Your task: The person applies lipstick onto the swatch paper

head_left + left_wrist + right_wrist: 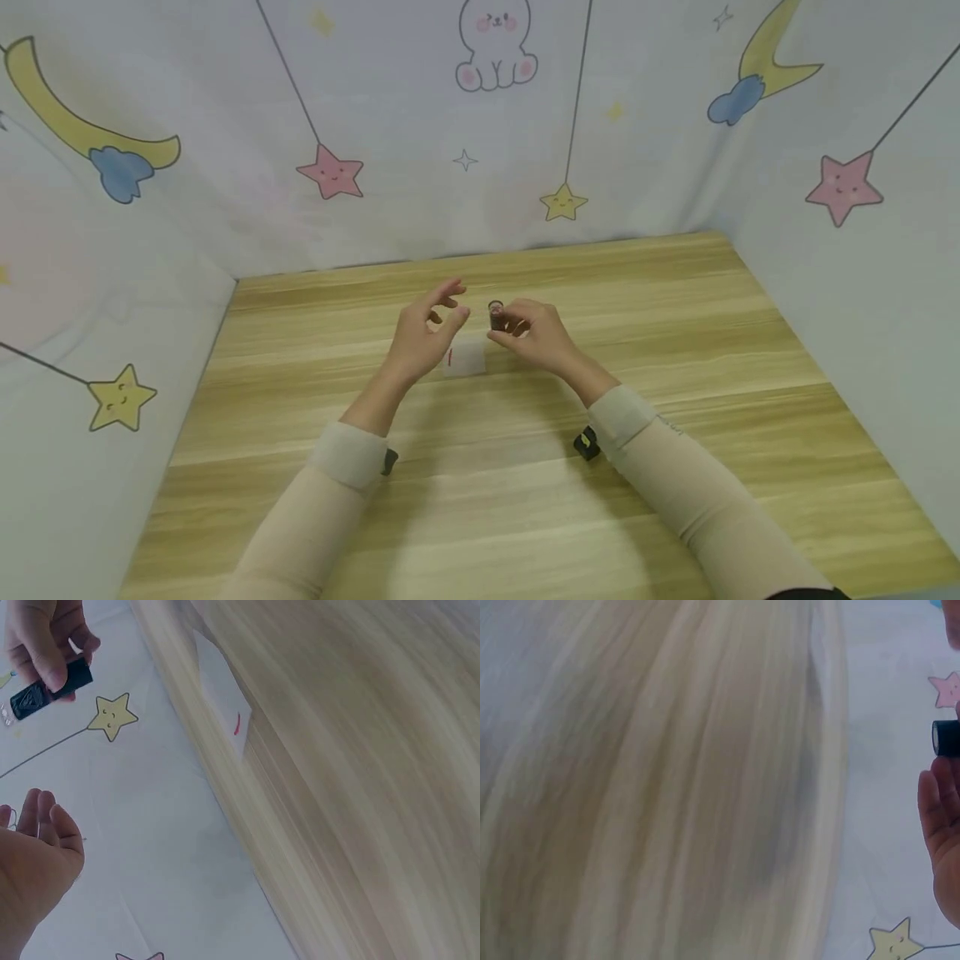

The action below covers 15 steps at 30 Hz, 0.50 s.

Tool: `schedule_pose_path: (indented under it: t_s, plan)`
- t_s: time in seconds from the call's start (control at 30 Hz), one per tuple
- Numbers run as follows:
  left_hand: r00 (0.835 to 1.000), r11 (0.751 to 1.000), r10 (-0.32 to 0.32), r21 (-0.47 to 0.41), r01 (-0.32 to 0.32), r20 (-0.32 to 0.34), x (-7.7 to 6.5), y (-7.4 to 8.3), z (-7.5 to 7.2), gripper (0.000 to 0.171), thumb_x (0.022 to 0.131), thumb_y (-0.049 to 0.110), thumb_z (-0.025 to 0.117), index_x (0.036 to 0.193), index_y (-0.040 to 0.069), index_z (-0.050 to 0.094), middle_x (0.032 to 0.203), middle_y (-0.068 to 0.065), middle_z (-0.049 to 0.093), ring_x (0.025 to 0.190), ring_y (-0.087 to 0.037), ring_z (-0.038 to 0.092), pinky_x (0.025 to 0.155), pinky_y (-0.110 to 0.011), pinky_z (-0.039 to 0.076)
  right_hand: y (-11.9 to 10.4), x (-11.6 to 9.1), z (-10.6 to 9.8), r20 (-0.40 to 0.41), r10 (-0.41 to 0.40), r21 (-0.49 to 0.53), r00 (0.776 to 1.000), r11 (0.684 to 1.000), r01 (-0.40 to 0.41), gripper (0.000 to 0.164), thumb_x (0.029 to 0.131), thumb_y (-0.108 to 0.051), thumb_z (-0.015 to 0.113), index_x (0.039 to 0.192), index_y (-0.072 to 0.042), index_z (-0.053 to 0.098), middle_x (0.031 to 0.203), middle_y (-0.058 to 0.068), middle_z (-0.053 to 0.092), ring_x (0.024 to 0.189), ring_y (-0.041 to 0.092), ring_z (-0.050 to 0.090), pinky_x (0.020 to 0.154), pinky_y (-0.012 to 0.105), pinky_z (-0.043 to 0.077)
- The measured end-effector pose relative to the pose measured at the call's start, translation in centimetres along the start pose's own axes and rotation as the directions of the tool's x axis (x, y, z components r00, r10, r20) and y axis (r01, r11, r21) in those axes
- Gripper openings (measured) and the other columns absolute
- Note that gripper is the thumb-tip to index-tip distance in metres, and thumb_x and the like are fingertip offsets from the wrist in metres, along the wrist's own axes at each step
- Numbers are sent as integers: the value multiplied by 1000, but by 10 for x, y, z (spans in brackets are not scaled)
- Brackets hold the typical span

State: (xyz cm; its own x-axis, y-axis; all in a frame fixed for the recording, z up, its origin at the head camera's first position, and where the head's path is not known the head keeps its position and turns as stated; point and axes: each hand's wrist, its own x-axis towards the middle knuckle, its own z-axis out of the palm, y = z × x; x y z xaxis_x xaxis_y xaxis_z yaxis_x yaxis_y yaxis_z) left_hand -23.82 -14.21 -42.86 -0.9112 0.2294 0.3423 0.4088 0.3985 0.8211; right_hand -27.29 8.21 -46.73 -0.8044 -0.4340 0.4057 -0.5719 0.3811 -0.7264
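Thumb and fingers of my right hand (542, 335) pinch a small dark tube (496, 317) with a clear end, held upright over the wooden table in the head view. In the left wrist view the tube (33, 699) shows a raised pattern on its side and a clear end at the lower left. Just left of it, my left hand (422, 340) hovers with loosely bent fingers and holds nothing. Below and between the hands lies a white card (468, 361) with a red mark. The right wrist view catches only the tube's dark end (946, 739) at its edge.
The wooden table (480, 500) meets white cloth walls (405, 225) printed with stars and moons at the back and both sides. A small black device (587, 443) sits by the right cuff, and another dark piece (389, 461) shows by the left cuff.
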Motion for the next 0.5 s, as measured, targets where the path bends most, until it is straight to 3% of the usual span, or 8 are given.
schedule_pose_path:
  t_s: [0.2,0.5]
  plan:
    - [994,997,-78,-22,76,-76,-10,-11,-18,47,107,29,54,148,8,48,146,-9,55,132,-31,47,101,-48,42,20,-7,-4,0,137,-85,991,987,-137,14,86,-9,82,93,-2,73,89,8,72,80,20,70,70,26,59]
    - [989,991,-133,-11,132,-62,-22,-20,-31,51,109,35,47,151,7,44,152,-10,48,138,-30,42,107,-49,40,34,-13,-3,57,270,-139,961,956,-260,19,87,-12,82,101,-1,74,99,13,73,83,22,71,76,31,59]
